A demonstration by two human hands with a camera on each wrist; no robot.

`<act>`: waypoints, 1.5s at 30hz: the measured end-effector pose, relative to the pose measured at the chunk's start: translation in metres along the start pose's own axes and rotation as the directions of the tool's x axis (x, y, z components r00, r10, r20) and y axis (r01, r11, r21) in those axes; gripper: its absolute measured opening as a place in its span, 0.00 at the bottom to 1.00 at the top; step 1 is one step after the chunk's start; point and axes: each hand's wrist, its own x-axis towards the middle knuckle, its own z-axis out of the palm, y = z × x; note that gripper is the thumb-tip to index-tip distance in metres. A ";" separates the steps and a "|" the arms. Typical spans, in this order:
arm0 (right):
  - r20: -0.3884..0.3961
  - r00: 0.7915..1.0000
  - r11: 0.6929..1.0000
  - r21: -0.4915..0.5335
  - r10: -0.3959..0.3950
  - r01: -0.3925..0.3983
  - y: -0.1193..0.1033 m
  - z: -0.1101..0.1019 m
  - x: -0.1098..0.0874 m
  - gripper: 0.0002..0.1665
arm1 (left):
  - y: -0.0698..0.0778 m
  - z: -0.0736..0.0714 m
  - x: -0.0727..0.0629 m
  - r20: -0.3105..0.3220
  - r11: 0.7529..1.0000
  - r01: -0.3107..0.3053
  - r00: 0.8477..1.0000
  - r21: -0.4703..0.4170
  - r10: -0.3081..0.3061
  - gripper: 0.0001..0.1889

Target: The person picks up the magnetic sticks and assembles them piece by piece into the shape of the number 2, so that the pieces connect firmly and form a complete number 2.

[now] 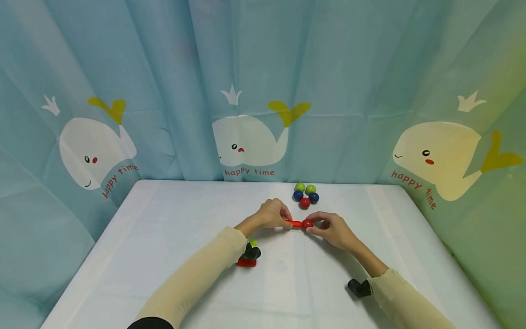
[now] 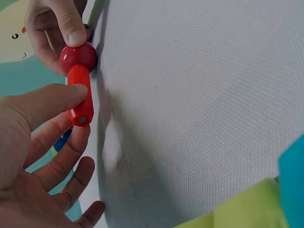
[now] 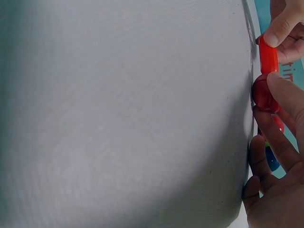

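Between the thumb and fingers of my left hand (image 1: 272, 214) is a short red rod (image 1: 296, 224), pinched near one end. A grey round spot shows on the rod's free end in the left wrist view. My right hand (image 1: 334, 230) grips a glossy red ball (image 1: 307, 224) with thumb and fingertips. Rod and ball meet end-on in a line, as the left wrist view shows with the rod (image 2: 79, 76) against the ball (image 2: 77, 57). Both hands hold them low over the white table, the remaining left fingers spread loosely.
Just beyond the hands sit several balls: two green (image 1: 310, 188), two dark blue (image 1: 297, 195) and one red (image 1: 304, 203). Red pieces (image 1: 246, 262) and a green piece (image 1: 252, 242) lie by the left sleeve, partly hidden. A whale-print curtain (image 1: 255, 55) borders the white table (image 1: 164, 214).
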 end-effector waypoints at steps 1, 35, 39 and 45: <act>-0.001 1.000 1.000 -0.003 -0.006 0.006 0.000 0.000 0.000 0.18 | 0.000 0.000 0.000 0.000 1.000 0.002 1.000 0.003 -0.002 0.04; -0.007 1.000 1.000 0.000 -0.010 0.010 0.010 -0.012 -0.010 0.17 | 0.025 0.005 0.036 -0.218 0.959 -0.020 0.972 0.284 0.085 0.22; -0.008 1.000 1.000 -0.015 0.000 0.000 0.011 -0.015 -0.012 0.18 | 0.028 0.010 0.041 -0.229 0.950 0.008 0.971 0.312 0.067 0.23; -0.011 1.000 1.000 -0.026 0.004 -0.005 0.013 -0.017 -0.014 0.18 | 0.030 0.015 0.046 -0.265 0.940 0.058 0.964 0.335 0.035 0.24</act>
